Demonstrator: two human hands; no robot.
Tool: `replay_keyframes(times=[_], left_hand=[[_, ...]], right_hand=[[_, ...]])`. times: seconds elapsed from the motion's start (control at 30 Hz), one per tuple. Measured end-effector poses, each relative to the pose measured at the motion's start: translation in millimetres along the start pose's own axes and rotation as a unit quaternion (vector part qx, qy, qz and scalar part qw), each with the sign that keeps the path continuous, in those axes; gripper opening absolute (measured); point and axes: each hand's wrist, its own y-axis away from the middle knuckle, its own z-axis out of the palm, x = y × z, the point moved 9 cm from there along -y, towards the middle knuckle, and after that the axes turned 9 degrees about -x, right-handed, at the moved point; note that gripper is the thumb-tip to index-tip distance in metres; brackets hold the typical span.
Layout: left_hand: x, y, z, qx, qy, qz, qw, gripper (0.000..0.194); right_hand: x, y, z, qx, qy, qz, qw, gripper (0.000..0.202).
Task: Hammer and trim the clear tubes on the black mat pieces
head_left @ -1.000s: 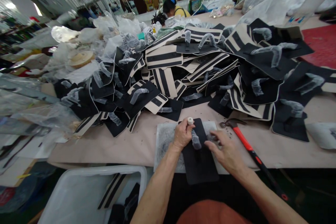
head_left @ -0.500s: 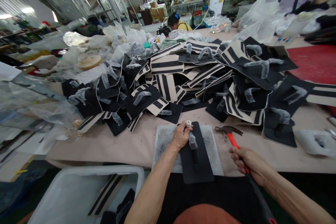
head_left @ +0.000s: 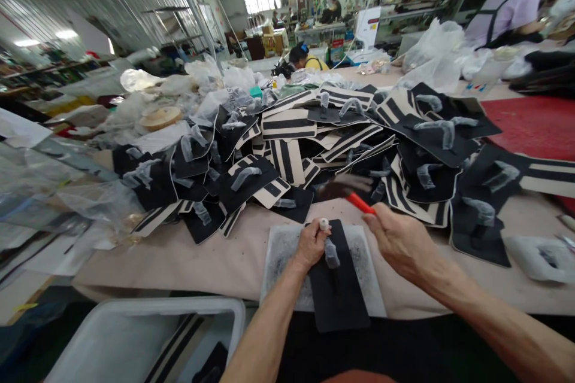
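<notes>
My left hand (head_left: 311, 244) is closed around a small upright tool with a round white top (head_left: 324, 224); its lower end is hidden by my fingers. It stands at the upper end of a black flat panel (head_left: 345, 299). On the panel, just beside my fingers, is a plastic-wrapped strap (head_left: 332, 255). Under the panel lies a scuffed whitish board (head_left: 277, 263), and the panel's near end overhangs the table edge. My right hand (head_left: 399, 236) grips the red handle of a claw hammer (head_left: 360, 204), raised above and right of the white top. The hammer's head is blurred by motion.
A big heap of black panels (head_left: 287, 158), some with cream-striped sides up, spreads behind the board. At the lower left stands a white bin (head_left: 101, 326) with panels inside. Clear plastic bags (head_left: 433, 51) lie farther back. Other people (head_left: 507, 18) sit beyond the table.
My right hand has lifted the hammer up and to the left, nearer the white-topped tool. My left hand keeps its hold on the panel. The camera view has tilted slightly upward.
</notes>
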Motion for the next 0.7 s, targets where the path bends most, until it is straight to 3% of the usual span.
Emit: replay_keyframes(times=[0.07, 0.23, 0.37, 0.4, 0.53, 0.63, 0.7], left_hand=[[-1.3, -0.2, -0.7, 0.006, 0.007, -0.001, 1.000, 0.012], [-5.9, -0.8, 0.2, -0.002, 0.011, -0.017, 1.000, 0.011], [-4.4, -0.7, 1.8, -0.011, 0.005, -0.003, 1.000, 0.014], [-3.8, -0.7, 2.0, -0.012, 0.003, 0.000, 1.000, 0.015], [-2.7, -1.0, 0.6, -0.015, -0.016, -0.006, 1.000, 0.014], [-2.0, -1.0, -0.1, -0.019, -0.017, -0.011, 1.000, 0.013], [-0.6, -0.8, 0.0, -0.020, -0.004, -0.009, 1.000, 0.014]], right_hand=[[1.0, 2.1, -6.8, 0.036, -0.022, 0.011, 0.999, 0.036], [-0.3, -2.5, 20.2, -0.086, 0.033, -0.026, 0.995, 0.027], [8.0, -5.9, 1.4, 0.011, -0.012, 0.017, 1.000, 0.036], [8.1, -6.4, 3.0, 0.007, -0.013, 0.021, 1.000, 0.035], [9.6, -4.9, 33.1, -0.125, 0.019, -0.005, 0.992, 0.026], [38.3, 4.7, 41.4, -0.124, -0.083, 0.049, 0.988, 0.033], [70.7, 20.4, 57.8, -0.131, -0.195, 0.120, 0.965, 0.041]])
